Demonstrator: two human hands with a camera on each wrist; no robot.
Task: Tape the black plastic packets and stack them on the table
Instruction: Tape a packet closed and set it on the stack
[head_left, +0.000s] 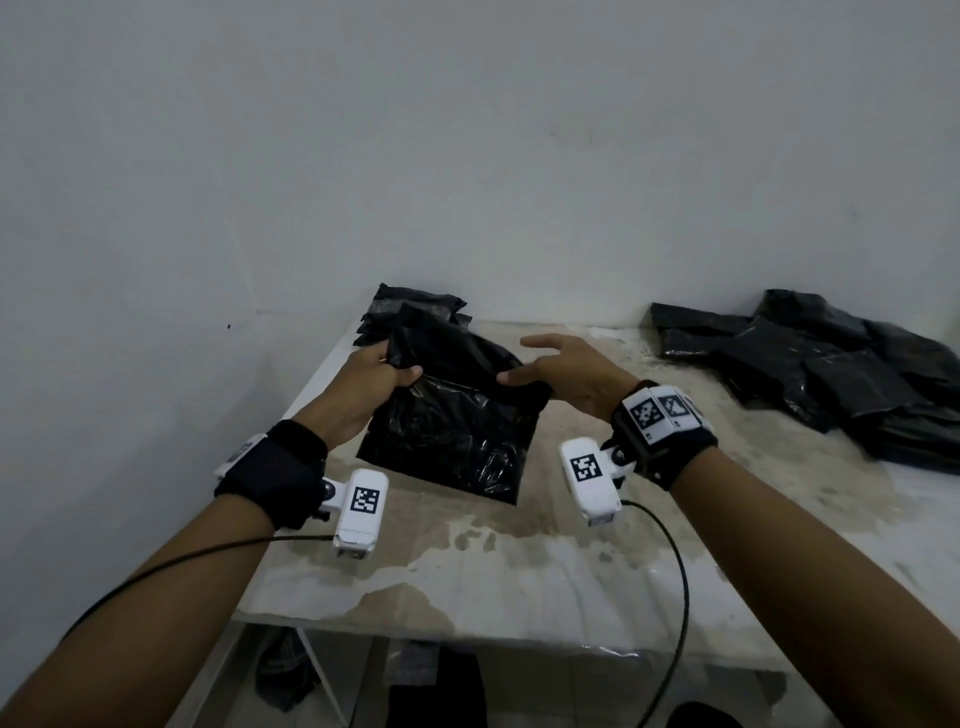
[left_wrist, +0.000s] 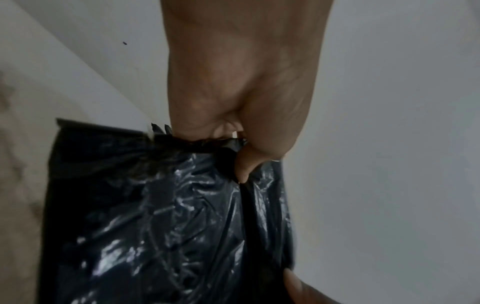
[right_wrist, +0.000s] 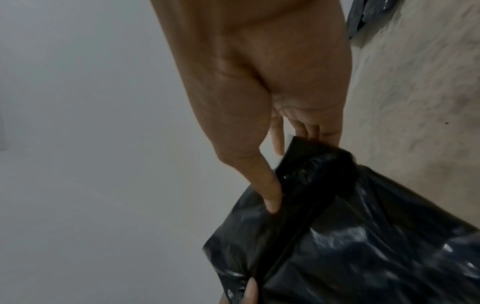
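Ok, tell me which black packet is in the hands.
The glossy black packet at the table's middle: the left hand grips its top corner. The far-left stack and right-hand pile lie untouched.

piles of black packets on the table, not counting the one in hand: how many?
2. A neat stack at the far left corner of the table, behind the held packet, and a loose heap along the far right. How many packets each holds is hidden.

Head camera looks down; 2 wrist cameras sit close, sharing the packet (head_left: 452, 415).
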